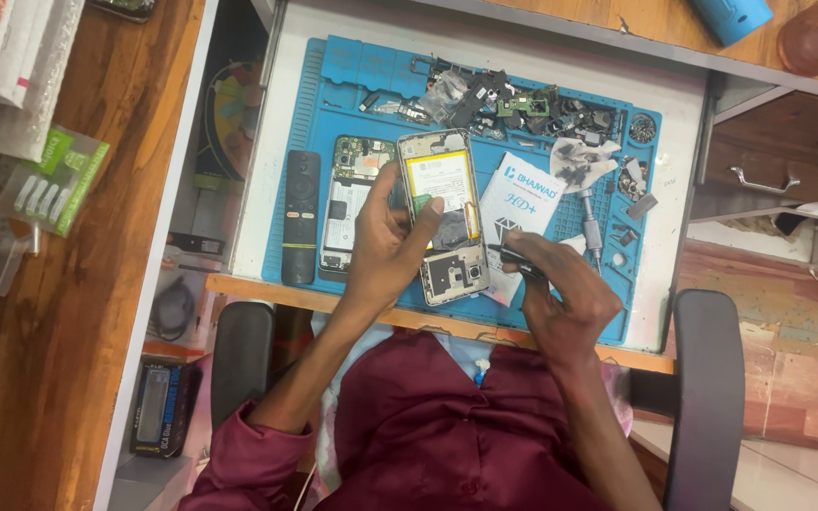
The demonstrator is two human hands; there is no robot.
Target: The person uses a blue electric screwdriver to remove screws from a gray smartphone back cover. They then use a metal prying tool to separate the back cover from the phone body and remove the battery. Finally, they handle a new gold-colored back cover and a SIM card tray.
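My left hand holds an opened phone with its back cover off, thumb across its white battery. The phone is tilted above the blue repair mat. My right hand grips black tweezers whose tips point left toward the phone's lower end with the camera module. A second opened phone lies on the mat just left of my left hand.
A black remote lies at the mat's left. A white packet, a screwdriver and several loose phone parts sit on the mat's right and back. The mat sits in an open drawer; chair armrests flank me.
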